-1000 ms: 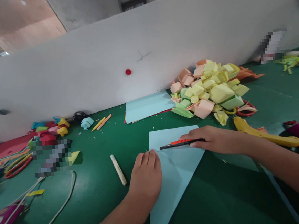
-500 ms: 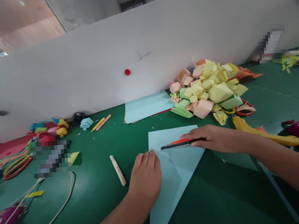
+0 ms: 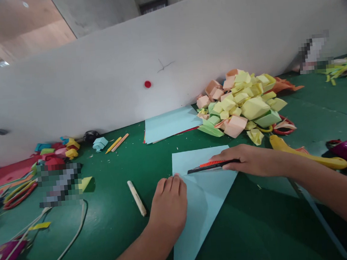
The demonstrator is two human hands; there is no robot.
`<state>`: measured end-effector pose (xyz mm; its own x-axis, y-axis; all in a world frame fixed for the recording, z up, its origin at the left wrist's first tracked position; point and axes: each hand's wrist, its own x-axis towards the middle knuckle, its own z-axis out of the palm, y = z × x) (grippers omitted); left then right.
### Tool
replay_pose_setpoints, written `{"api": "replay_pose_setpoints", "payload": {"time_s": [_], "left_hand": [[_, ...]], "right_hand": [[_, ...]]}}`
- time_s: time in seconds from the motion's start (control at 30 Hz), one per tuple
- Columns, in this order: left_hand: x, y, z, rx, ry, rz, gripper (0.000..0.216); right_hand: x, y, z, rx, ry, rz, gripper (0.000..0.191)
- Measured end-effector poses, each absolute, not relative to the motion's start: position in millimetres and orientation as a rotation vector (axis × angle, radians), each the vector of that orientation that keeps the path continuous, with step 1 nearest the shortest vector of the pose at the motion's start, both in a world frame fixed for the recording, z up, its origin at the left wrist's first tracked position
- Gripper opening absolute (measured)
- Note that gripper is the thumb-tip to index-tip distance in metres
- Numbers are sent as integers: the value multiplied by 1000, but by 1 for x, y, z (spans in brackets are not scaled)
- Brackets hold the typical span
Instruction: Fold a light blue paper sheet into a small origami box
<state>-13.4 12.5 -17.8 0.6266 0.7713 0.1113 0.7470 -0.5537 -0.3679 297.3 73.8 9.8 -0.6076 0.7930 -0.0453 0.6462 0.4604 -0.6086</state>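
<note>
The slim black-and-red cutter [image 3: 205, 168] is gripped by the right hand [image 3: 239, 161], its tip pointed toward the left hand [image 3: 170, 200]. The blue paper [image 3: 203, 199] is pressed beneath the left hand; whether those fingers are pinched around its edge cannot be told. Beyond the right hand, folded paper pieces [image 3: 243, 104] are heaped.

Person's left hand [image 3: 170, 205], broad and rounded across the back, is showing bare. Its fingers [image 3: 175, 183] are looking short and blunt-tipped, nails too small to make out. Right hand [image 3: 249, 161] is also showing bare, looking slimmer in outline, some of its fingers being partly hidden. Left forearm [image 3: 136, 251] and right forearm [image 3: 319, 184] are both appearing bare, smooth and plain, widening evenly from wrist to frame edge; upper arms are falling outside the view.
</note>
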Motion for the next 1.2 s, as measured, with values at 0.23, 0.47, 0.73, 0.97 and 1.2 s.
{"api": "replay_pose_setpoints", "payload": {"time_s": [0.23, 0.47, 0.73, 0.97, 1.2], "left_hand": [[-13, 12, -17, -2518, -1245, 94, 60], [-14, 12, -16, -2556, -1296, 169, 62], [-14, 12, -15, -2553, -1280, 146, 60], [-15, 13, -18, -2539, -1279, 116, 62], [-17, 15, -21, -2536, -1267, 97, 60]], "right_hand": [[296, 74, 16, -1190, -2463, 960, 49], [298, 73, 17, -1228, -2451, 950, 49], [301, 73, 16, -1255, -2446, 914, 49], [304, 73, 14, -1265, -2452, 902, 47], [307, 75, 16, -1266, -2440, 934, 47]]}}
